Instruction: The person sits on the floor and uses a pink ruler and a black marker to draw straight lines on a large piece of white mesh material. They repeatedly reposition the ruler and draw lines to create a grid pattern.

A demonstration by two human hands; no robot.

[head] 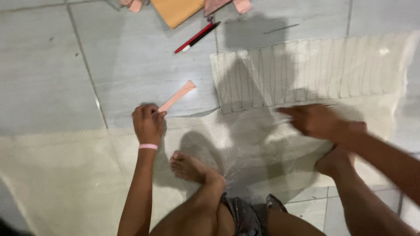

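Note:
My left hand (148, 123) is closed around one end of a narrow pink paper strip (178, 95), which points up and to the right over the floor tile. My right hand (311, 120) is blurred and lies flat, fingers pointing left, on a cream mesh fabric (65, 175) spread over the floor. A second mesh piece (306, 70) marked with parallel dark lines lies just beyond that hand. My bare foot (192, 168) rests on the fabric between my arms.
A red pen and a black pen (197, 37) lie together on the grey tiles at the top. Beside them are an orange sheet (177, 11), pink scraps (242, 5) and a thin metal needle (281, 29).

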